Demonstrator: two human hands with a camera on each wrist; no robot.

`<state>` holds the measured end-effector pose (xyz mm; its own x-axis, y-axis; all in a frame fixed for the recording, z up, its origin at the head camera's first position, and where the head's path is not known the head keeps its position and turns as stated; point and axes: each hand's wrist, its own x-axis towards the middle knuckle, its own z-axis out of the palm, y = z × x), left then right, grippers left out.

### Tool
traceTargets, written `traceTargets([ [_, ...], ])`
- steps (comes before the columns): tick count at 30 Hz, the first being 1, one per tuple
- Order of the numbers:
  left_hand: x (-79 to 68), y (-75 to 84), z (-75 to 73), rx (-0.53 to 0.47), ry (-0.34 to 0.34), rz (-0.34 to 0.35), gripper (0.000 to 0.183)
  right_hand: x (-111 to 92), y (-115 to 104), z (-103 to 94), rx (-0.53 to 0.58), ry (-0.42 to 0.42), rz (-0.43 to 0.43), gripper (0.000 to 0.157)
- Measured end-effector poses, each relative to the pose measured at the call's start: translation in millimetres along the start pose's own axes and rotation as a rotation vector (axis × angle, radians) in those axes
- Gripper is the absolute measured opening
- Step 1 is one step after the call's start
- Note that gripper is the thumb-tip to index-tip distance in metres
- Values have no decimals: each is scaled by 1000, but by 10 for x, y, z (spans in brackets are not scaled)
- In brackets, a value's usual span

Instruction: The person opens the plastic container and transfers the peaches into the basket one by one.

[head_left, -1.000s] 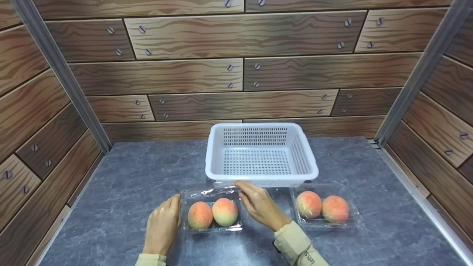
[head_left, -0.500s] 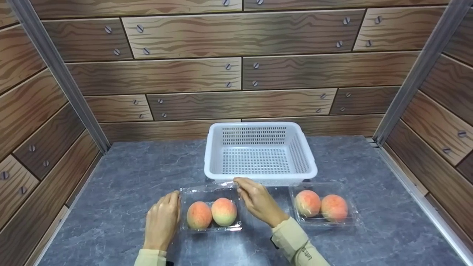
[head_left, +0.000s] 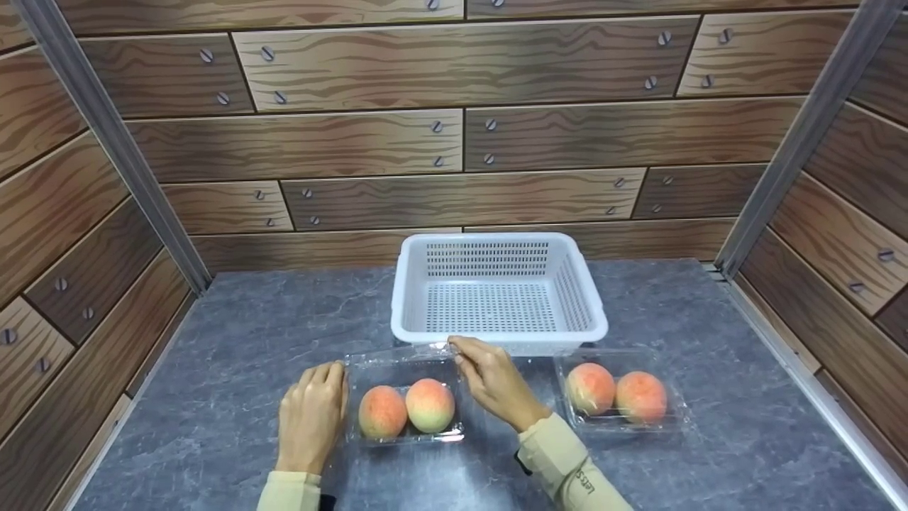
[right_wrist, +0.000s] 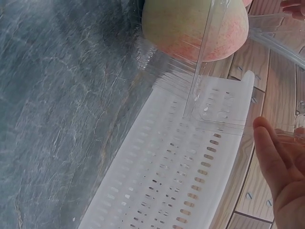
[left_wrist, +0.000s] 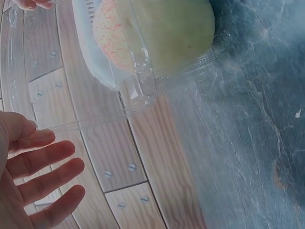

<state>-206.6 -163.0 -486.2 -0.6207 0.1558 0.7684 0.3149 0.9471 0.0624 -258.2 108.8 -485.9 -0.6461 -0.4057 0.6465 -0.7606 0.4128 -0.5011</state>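
Two peaches (head_left: pixel 430 405) sit in a clear plastic fruit box (head_left: pixel 404 441), whose hinged lid (head_left: pixel 397 355) stands raised along the far side. My left hand (head_left: pixel 310 419) pinches the lid's left corner between thumb and forefinger, the other fingers spread loose in the left wrist view. At the opposite corner, my right hand (head_left: pixel 500 383) pinches the lid with thumb and fingertips. One peach (left_wrist: pixel 167 33) shows close up through the plastic in the left wrist view. To the right lies a second clear box (head_left: pixel 624 428) holding two more peaches (head_left: pixel 591 389).
Just behind the boxes stands a white perforated basket (head_left: pixel 499 338) with nothing in it. The grey marbled tabletop (head_left: pixel 248 326) is bounded by wood-patterned walls (head_left: pixel 369 142) at the back and both sides.
Both hands have moved slightly up and away, and the lid's far edge has risen a little with them. The peaches, the second box and the basket stay put.
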Motion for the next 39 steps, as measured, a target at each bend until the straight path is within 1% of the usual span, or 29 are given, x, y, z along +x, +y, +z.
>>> traceTargets([
  [4,6,-3,7,11,2,-10,14,0,-4,-12,-11,-15,35,29],
  [8,0,0,12,1,-4,-35,17,6,-13,-25,-18,-33,58,30],
  [11,-3,-1,11,-14,1,-55,20,16,-27,-28,-27,-36,54,30],
  [18,-2,-17,2,-55,27,-91,18,13,-35,-29,-41,-33,60,33],
  [25,-46,-34,-22,-42,-16,-115,21,-15,-28,-34,-59,-21,77,34],
  [30,-81,-40,-12,-37,-34,-102,21,-38,-16,-39,-73,-11,94,34],
  [33,-96,-40,2,-47,-50,-80,20,-49,-12,-43,-78,-6,104,34],
  [39,-146,-26,30,-77,-131,-14,18,-68,-9,-48,-90,-1,110,34],
])
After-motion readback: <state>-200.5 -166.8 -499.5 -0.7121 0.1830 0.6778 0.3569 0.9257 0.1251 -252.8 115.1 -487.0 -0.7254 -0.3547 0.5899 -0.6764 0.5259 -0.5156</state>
